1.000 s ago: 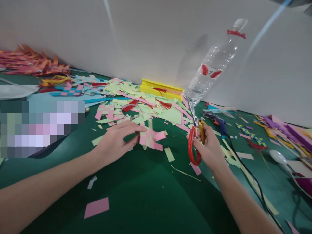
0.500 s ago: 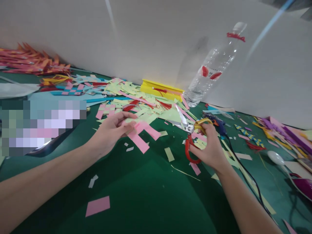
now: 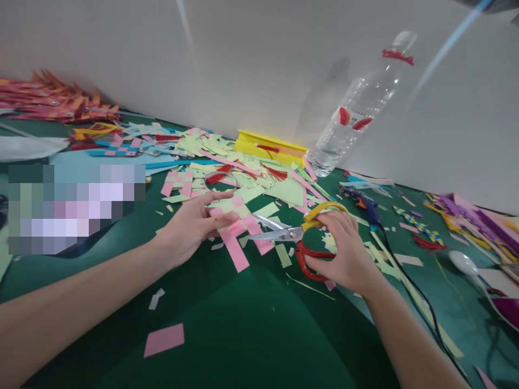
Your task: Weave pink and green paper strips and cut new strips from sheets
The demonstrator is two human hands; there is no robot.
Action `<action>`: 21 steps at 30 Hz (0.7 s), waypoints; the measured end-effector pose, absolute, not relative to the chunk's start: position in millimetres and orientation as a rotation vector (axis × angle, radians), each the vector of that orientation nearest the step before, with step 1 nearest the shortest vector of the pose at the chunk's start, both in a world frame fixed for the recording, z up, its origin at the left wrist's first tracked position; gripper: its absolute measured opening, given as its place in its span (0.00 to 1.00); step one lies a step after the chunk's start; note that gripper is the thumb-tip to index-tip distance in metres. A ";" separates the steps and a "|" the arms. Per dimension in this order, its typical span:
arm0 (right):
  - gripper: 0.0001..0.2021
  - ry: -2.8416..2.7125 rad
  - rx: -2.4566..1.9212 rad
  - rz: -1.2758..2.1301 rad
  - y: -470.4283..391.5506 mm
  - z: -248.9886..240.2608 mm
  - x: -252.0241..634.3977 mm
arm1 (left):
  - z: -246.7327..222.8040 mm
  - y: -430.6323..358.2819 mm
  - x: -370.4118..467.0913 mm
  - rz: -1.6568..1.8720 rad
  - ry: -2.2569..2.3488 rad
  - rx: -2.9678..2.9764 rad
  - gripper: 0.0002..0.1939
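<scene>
My left hand (image 3: 194, 224) pinches a small woven piece of pink and pale green paper strips (image 3: 235, 246) between thumb and fingers. Two loose pink ends hang from it toward the table. Scissors (image 3: 292, 233) with one yellow and one red handle are in my right hand (image 3: 338, 251), its thumb and fingers through the loops. Their blades stand apart and point left, with the tips at the right-hand pink strip of the woven piece. Whether the blades touch the paper, I cannot tell.
Pale green and pink paper scraps (image 3: 211, 146) lie heaped at the back beside a folded yellow sheet (image 3: 271, 148). A clear bottle (image 3: 352, 119) leans against the wall. A blue glue gun (image 3: 360, 205) with a black cord and a white spoon (image 3: 464, 263) lie rightward.
My right hand has brought the open scissors left and turned them, so the blades reach the woven paper. My left hand has tilted the paper slightly and stays near the same spot.
</scene>
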State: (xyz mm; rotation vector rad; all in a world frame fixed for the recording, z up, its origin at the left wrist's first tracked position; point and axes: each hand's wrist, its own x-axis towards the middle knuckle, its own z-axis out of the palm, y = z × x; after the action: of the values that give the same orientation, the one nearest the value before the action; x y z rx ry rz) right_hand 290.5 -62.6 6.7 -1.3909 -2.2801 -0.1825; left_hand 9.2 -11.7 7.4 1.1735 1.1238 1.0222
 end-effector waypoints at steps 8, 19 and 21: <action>0.22 -2.414 -1.390 -0.203 -65.5 7.5 286.5 | 8.3 -13.3 11.9 0.891 1.111 1.028 0.28; 0.19 -2.492 -1.341 -0.127 -68.3 11.2 279.9 | 12.0 -17.7 12.9 0.759 1.069 1.086 0.24; 0.19 -2.496 -1.331 -0.126 -68.0 10.9 279.5 | 11.6 -17.7 12.8 0.752 1.060 1.069 0.23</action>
State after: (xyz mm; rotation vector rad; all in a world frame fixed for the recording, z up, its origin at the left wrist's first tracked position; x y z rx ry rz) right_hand 279.5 -68.0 10.9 -1.3306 -2.4961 -0.1256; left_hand 12.8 -17.7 11.6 1.0692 1.0599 0.7520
